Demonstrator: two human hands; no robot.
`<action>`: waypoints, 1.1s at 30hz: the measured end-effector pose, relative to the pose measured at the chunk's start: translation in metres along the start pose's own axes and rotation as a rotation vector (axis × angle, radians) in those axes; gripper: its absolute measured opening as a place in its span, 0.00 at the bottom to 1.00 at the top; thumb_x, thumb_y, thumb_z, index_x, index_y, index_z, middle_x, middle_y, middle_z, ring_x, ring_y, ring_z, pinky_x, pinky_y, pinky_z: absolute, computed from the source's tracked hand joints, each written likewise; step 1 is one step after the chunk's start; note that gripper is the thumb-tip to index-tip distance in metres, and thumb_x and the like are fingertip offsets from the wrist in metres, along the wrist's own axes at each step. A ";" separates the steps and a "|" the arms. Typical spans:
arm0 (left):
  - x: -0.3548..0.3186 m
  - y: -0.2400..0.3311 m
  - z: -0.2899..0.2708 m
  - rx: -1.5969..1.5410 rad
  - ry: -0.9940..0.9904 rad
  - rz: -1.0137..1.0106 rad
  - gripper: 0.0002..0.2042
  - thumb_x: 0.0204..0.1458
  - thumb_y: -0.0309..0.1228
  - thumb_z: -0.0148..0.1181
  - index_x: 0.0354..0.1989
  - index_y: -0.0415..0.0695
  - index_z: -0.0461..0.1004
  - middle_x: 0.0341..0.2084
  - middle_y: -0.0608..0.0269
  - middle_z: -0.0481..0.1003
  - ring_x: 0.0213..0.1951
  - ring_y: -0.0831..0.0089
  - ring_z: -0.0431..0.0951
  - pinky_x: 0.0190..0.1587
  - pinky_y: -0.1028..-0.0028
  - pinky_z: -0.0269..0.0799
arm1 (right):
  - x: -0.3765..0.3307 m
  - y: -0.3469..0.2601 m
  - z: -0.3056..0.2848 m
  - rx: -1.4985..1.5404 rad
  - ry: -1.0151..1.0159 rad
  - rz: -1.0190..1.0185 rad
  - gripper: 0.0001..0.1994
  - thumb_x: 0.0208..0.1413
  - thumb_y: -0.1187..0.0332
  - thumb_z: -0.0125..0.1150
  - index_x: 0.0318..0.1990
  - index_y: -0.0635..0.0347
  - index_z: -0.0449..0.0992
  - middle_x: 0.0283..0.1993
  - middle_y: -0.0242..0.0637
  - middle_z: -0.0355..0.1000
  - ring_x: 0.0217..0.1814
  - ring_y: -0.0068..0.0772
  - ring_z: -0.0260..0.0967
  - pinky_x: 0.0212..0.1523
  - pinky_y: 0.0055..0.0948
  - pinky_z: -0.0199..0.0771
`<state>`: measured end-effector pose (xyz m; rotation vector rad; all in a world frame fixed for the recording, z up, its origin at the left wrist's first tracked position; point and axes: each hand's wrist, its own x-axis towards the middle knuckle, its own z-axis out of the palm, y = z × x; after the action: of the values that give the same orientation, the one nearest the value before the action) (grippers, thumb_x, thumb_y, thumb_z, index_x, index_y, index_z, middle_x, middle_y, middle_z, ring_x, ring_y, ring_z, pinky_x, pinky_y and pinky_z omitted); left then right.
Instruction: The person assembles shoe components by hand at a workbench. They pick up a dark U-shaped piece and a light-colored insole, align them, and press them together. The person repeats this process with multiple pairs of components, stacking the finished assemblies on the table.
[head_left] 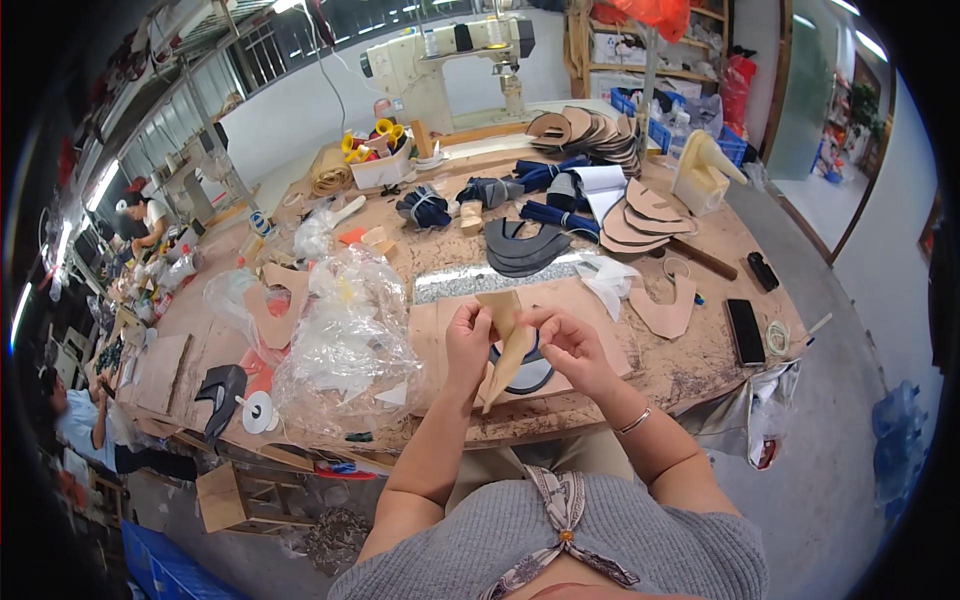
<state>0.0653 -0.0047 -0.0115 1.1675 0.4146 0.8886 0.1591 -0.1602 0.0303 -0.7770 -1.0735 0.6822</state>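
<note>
A thin, tan, folded sheet piece (512, 352) is held up over the near middle of the table. My left hand (468, 345) is closed on its left side, thumb against the sheet. My right hand (572, 350) has its fingers curled in a pinch at the sheet's right edge. Beneath the hands lies a curved grey piece with a navy edge (532, 380), partly hidden by the sheet. It rests on a flat tan board (590, 330). A U-shaped tan piece (664, 306) lies to the right of my right hand.
Crumpled clear plastic (345, 340) lies left of my hands. Beyond are stacked dark curved pieces (522, 248), navy bundles (425, 207) and a sewing machine (450, 75). At right are a phone (745, 332) and a hammer (700, 257). Other people (85, 425) are at far left.
</note>
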 end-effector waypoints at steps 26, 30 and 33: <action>0.059 0.025 -0.049 -0.544 0.412 -0.041 0.06 0.60 0.28 0.47 0.35 0.38 0.68 0.31 0.57 0.73 0.33 0.69 0.76 0.37 0.73 0.78 | -0.098 -0.024 -0.058 -0.636 0.136 0.468 0.11 0.61 0.68 0.52 0.28 0.63 0.71 0.23 0.32 0.72 0.27 0.21 0.69 0.32 0.23 0.71; 0.063 0.031 -0.051 -0.623 0.271 -0.013 0.09 0.62 0.32 0.48 0.34 0.38 0.69 0.29 0.59 0.72 0.30 0.72 0.75 0.33 0.75 0.77 | -0.214 -0.033 -0.124 -1.056 -0.398 0.886 0.09 0.60 0.67 0.55 0.34 0.63 0.77 0.26 0.34 0.76 0.30 0.24 0.74 0.35 0.26 0.73; 0.057 0.047 -0.031 -0.947 0.155 -0.149 0.11 0.62 0.34 0.47 0.35 0.39 0.69 0.28 0.60 0.71 0.30 0.72 0.74 0.33 0.75 0.76 | -0.244 -0.039 -0.137 -1.394 -0.338 0.905 0.10 0.57 0.64 0.59 0.40 0.59 0.79 0.29 0.37 0.77 0.33 0.27 0.75 0.37 0.27 0.74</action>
<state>0.0602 0.0641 0.0288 0.1974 0.1545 0.8896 0.2115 -0.4077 -0.0966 -2.5139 -1.4522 0.7554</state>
